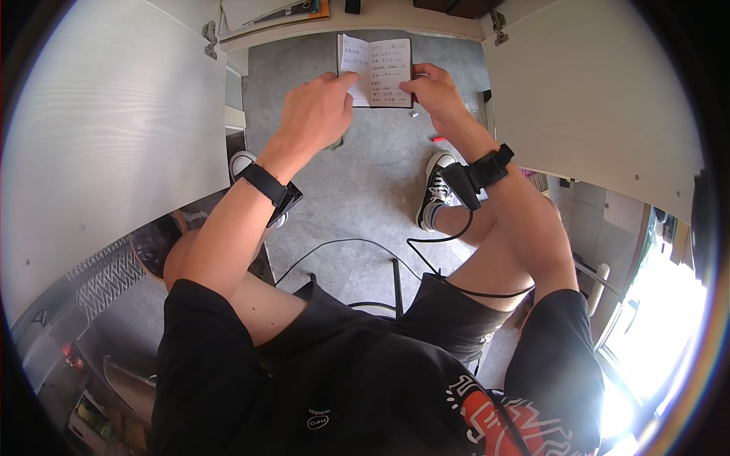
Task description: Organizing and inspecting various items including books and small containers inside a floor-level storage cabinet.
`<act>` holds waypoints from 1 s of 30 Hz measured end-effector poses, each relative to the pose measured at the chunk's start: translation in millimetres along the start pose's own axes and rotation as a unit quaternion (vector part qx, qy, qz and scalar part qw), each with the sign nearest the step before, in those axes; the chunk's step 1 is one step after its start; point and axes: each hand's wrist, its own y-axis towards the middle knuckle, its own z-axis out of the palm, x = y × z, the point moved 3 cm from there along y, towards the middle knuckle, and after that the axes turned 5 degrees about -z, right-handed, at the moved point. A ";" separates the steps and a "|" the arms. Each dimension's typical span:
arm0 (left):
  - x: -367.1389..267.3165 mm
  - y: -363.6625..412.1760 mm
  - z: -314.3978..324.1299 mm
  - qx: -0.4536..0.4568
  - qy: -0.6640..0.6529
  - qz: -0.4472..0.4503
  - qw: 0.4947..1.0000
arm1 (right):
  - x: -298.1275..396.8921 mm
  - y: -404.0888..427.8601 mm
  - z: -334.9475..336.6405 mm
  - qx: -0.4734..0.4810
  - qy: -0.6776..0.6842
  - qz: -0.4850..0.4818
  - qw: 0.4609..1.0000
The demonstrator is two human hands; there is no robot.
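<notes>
An open notebook [390, 71] with a dark cover and handwritten pages is held up over the grey floor, in front of the cabinet. My right hand [436, 91] grips its right edge, the thumb on the written page and the fingers behind. At the left page is my left hand [322, 108], with a finger or thumb against the paper; its other fingers are partly hidden, so whether it pinches the page cannot be told. Each wrist wears a black strap with a black device, and a cable hangs from the right one [463, 183].
White cabinet doors [131, 142] stand open at both sides, below a shelf edge [353, 35] with papers on it. On the grey floor lie a small white piece [414, 114] and a red object [438, 139]. A black cable [365, 240] loops between my legs.
</notes>
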 end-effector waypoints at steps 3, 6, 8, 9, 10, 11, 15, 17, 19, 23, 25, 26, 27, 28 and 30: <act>-0.8 -0.8 -0.4 -0.038 -0.011 0.013 0.999 | 2.0 -1.4 0.8 -0.003 -0.002 0.004 1.000; -4.1 -1.3 -3.2 -0.022 -0.028 0.005 0.999 | 1.3 -1.3 0.2 -0.003 -0.002 0.005 1.000; -4.7 -1.3 -2.4 -0.028 -0.028 0.011 0.999 | -0.9 0.2 -0.2 0.000 0.003 0.006 1.000; -4.4 -1.3 -1.8 -0.028 -0.028 0.011 0.999 | -1.2 0.5 0.2 -0.001 -0.001 0.004 1.000; -4.2 -1.2 -1.6 -0.033 -0.031 0.012 0.999 | -1.4 0.8 0.3 -0.002 -0.004 0.002 1.000; -4.1 -1.1 -1.7 -0.038 -0.034 0.014 0.999 | -1.7 1.0 0.2 -0.001 -0.004 0.002 1.000; -4.7 -0.6 -2.7 -0.035 -0.035 0.014 0.999 | -1.4 -0.2 0.8 0.005 -0.011 -0.003 1.000; -4.9 -0.6 -2.4 -0.036 -0.031 0.018 0.999 | -1.3 -0.3 1.1 0.003 -0.011 -0.003 1.000; -4.9 -0.5 -2.4 -0.036 -0.032 0.018 0.999 | -1.9 -0.5 1.1 0.004 -0.010 0.001 1.000; -4.5 -0.7 -2.6 -0.036 -0.034 0.017 0.999 | 0.3 -2.0 2.4 0.005 -0.003 0.002 1.000; -4.0 -0.6 -2.0 -0.040 -0.034 0.019 0.998 | 1.8 -2.9 2.3 0.005 -0.009 0.005 1.000; -3.8 -0.6 -1.9 -0.044 -0.035 0.021 0.998 | 1.5 -2.9 2.5 0.006 -0.009 0.005 1.000; -3.7 -0.5 -1.8 -0.044 -0.035 0.021 0.998 | 1.0 -2.7 2.4 0.006 -0.007 0.003 1.000; -3.6 -0.3 -1.6 -0.042 -0.034 0.020 0.998 | 0.5 -2.5 2.2 0.007 -0.004 0.000 1.000; -3.4 -0.1 -1.0 -0.041 -0.034 0.020 0.998 | 0.0 -2.1 2.1 0.005 -0.010 0.000 1.000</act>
